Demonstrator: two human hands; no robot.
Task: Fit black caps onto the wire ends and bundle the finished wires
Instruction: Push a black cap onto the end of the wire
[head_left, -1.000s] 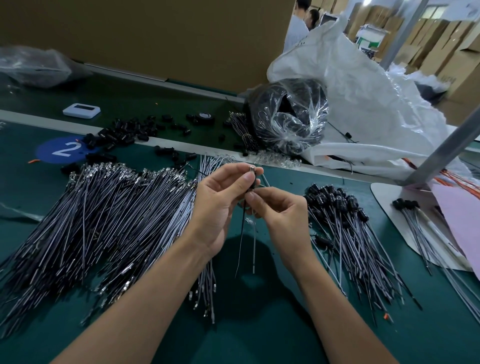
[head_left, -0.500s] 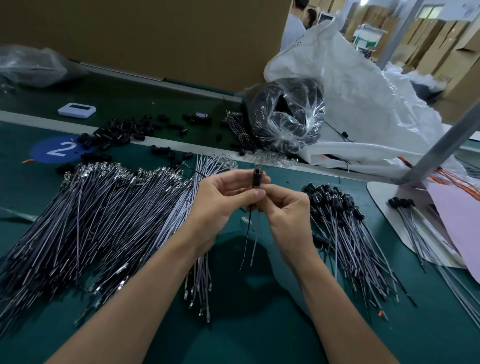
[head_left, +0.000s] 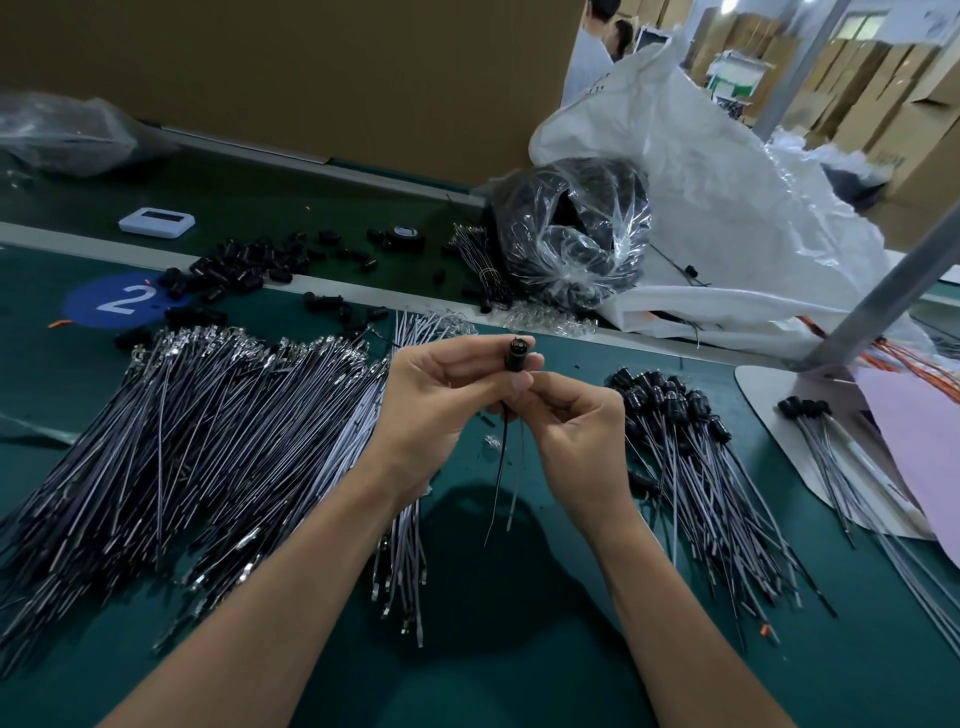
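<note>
A black cap (head_left: 519, 354) stands upright above the green table, pinched between the thumb and fingers of my left hand (head_left: 441, 400). Two thin wires (head_left: 501, 478) hang down from the cap. My right hand (head_left: 576, 441) pinches those wires just below the cap, its fingers curled. A big fan of uncapped grey wires (head_left: 197, 441) with metal terminals lies to the left. A pile of capped wires (head_left: 691, 452) lies to the right. Loose black caps (head_left: 234, 267) are scattered at the back left.
A clear bag of black parts (head_left: 571, 239) and a large white sack (head_left: 727, 208) sit at the back right. A slanted metal post (head_left: 883, 291) rises on the right, above a white board (head_left: 779, 405) holding a few capped wires (head_left: 810, 415). A white device (head_left: 156, 222) lies back left.
A black cap has appeared on the wire ends where bare terminals showed a second ago. Both hands stay together at the centre, shifted slightly.
</note>
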